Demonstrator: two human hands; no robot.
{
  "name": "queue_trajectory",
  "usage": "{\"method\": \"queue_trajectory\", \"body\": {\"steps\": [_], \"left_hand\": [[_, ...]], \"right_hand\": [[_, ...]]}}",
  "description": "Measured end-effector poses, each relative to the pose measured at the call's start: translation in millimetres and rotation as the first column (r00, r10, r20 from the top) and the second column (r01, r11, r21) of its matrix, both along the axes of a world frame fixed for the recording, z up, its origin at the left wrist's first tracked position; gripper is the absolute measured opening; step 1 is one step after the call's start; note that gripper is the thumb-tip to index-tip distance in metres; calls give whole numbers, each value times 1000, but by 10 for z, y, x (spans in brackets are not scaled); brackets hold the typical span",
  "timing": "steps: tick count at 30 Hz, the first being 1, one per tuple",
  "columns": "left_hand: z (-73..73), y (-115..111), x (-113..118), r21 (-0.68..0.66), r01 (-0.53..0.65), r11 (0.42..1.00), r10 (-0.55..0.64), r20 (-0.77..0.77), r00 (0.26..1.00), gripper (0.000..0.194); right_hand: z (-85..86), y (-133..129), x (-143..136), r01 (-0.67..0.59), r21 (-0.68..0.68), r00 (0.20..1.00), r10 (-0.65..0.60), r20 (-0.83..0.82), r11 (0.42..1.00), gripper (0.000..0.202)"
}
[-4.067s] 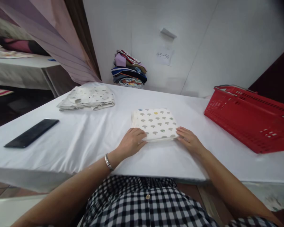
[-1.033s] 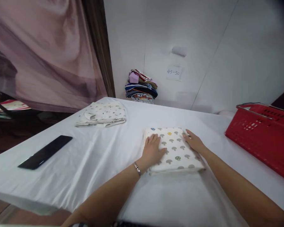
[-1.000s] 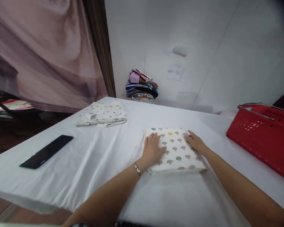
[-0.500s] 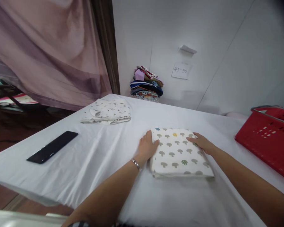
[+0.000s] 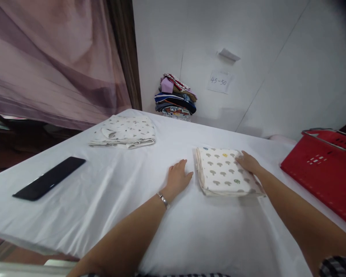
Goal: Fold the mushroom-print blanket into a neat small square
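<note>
A folded white cloth with grey mushroom prints and a few coloured ones lies right of the middle of the table. My right hand grips its far right edge, thumb on top and the other fingers hidden at the side. Left of the cloth, apart from it, my left hand is over the white table cover with fingers stretched and nothing in them. A second folded white cloth with small dark prints rests at the far left of the table.
A dark, shiny flat panel lies on the white-covered table at left. A red basket stands at the right. Behind the table, a stack of folded fabrics rises against the wall, near a paper marked 45-50.
The mushroom-print cloth has moved right and slightly away from me with my right hand. My left hand has let go of its left edge.
</note>
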State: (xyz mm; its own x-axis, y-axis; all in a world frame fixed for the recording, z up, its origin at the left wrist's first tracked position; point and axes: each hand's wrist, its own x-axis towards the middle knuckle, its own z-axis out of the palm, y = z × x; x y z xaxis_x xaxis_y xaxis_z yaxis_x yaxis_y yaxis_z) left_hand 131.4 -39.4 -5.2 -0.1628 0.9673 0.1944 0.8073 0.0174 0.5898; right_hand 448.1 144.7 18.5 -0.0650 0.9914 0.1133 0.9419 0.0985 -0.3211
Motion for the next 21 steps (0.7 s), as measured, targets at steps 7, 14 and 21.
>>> {"method": "queue_trajectory", "body": {"steps": [7, 14, 21], "left_hand": [[37, -134, 176, 266, 439, 858, -424, -113, 898, 41], [74, -240, 316, 186, 662, 726, -652, -117, 749, 35], [144, -229, 298, 213, 662, 718, -661, -88, 745, 23]], "right_hand": [[3, -370, -897, -434, 55, 896, 426, 125, 899, 63], [-36, -601, -1142, -518, -187, 819, 547, 174, 835, 62], [54, -940, -1104, -536, -220, 809, 570, 144, 815, 62]]}}
